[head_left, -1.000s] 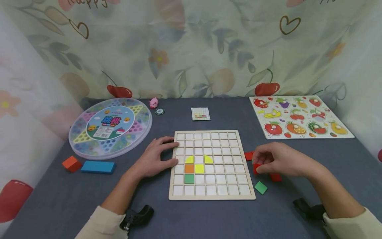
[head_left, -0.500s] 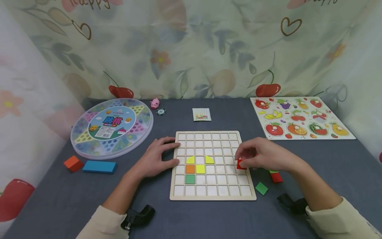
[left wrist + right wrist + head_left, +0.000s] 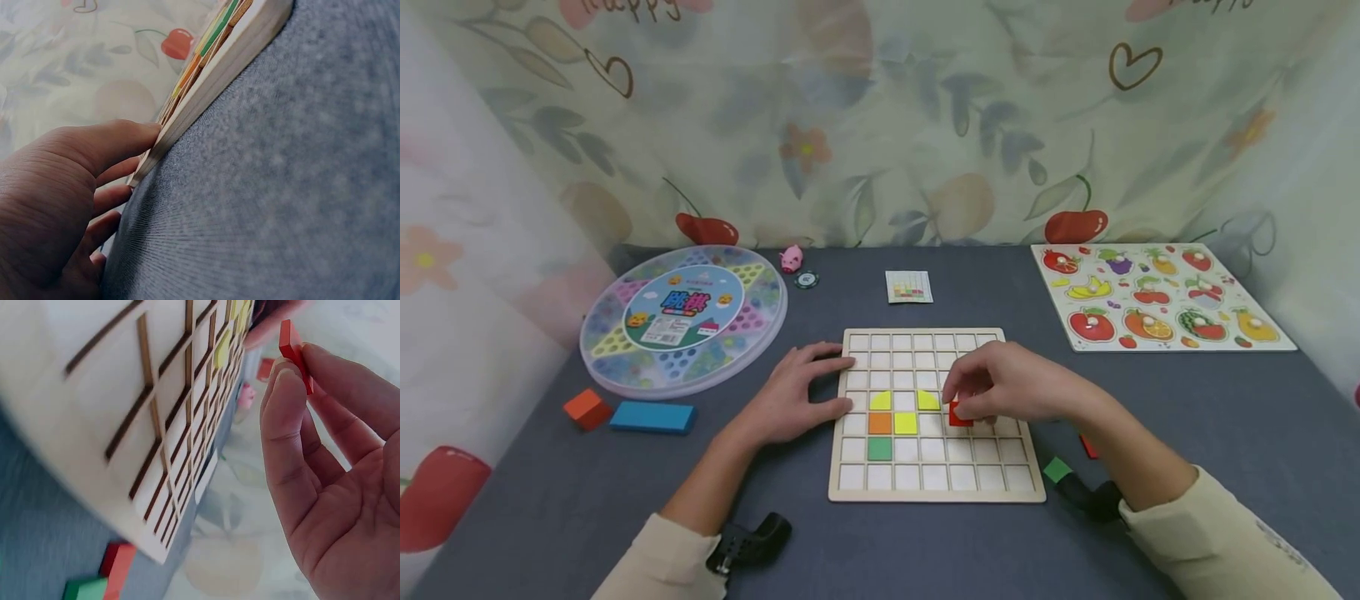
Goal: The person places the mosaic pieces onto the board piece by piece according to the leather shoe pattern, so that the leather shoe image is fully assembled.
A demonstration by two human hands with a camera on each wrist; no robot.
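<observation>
A pale wooden grid board (image 3: 936, 497) lies at the middle of the table. In its cells sit a yellow square tile (image 3: 906, 423), two rounded yellow tiles, an orange tile (image 3: 880, 423) and a green tile (image 3: 879, 449). My left hand (image 3: 790, 396) rests against the board's left edge; in the left wrist view its thumb (image 3: 128, 134) touches the side. Above the board's middle right, my right hand (image 3: 1015, 383) pinches a red square tile (image 3: 958, 415) between thumb and fingers. The right wrist view shows that tile (image 3: 294, 350) tilted on edge, apart from the grid.
Right of the board lie a loose green tile (image 3: 1057, 470) and a partly hidden red tile (image 3: 1088, 447). A pattern card (image 3: 909, 287) is behind it. A Chinese checkers disc (image 3: 685, 321), blue block (image 3: 652, 417) and orange block (image 3: 587, 409) sit left; a fruit puzzle (image 3: 1161, 297) lies back right.
From the loose tiles at the right, my right hand has carried the red tile leftward over the board. My left hand has stayed at the board's edge.
</observation>
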